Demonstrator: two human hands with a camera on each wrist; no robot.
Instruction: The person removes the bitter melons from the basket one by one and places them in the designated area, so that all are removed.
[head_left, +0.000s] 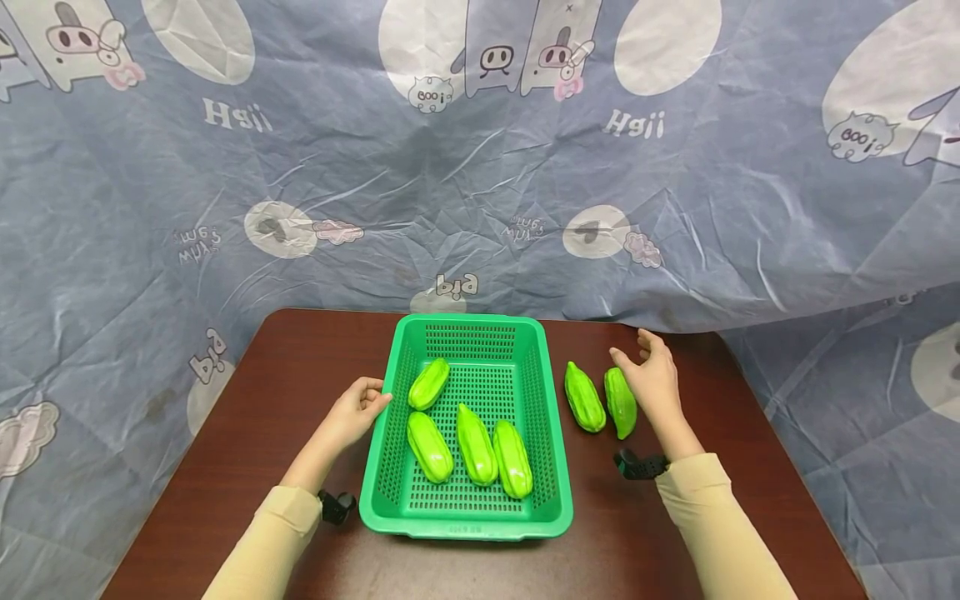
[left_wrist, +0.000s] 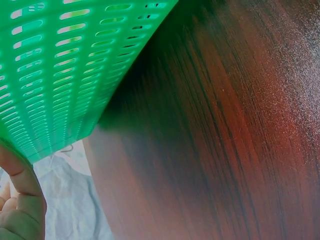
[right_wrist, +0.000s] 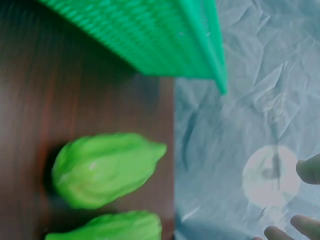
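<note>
A green plastic basket (head_left: 467, 528) with slotted walls holds several bright green ridged gourds, one of them a gourd (head_left: 429, 384) near its far left corner. My left hand (head_left: 358, 412) grips the basket's left rim, thumb toward the inside; in the left wrist view only part of this hand (left_wrist: 20, 200) shows beside the slotted wall. Right of the basket, two more gourds lie on the table: a left one (head_left: 584, 398) and a right one (head_left: 620, 403). My right hand (head_left: 654, 375) hovers beside the right gourd with thumb and fingers spread, holding nothing. Both gourds show in the right wrist view, the nearer-to-basket gourd (right_wrist: 105, 169) in full.
The dark brown wooden table (head_left: 300, 375) carries everything. Behind it hangs a blue-grey printed cloth (head_left: 465, 183), which meets the table's far edge. A black strap (head_left: 641, 465) with a small camera sits on the right wrist, and a similar camera (head_left: 337, 507) on the left.
</note>
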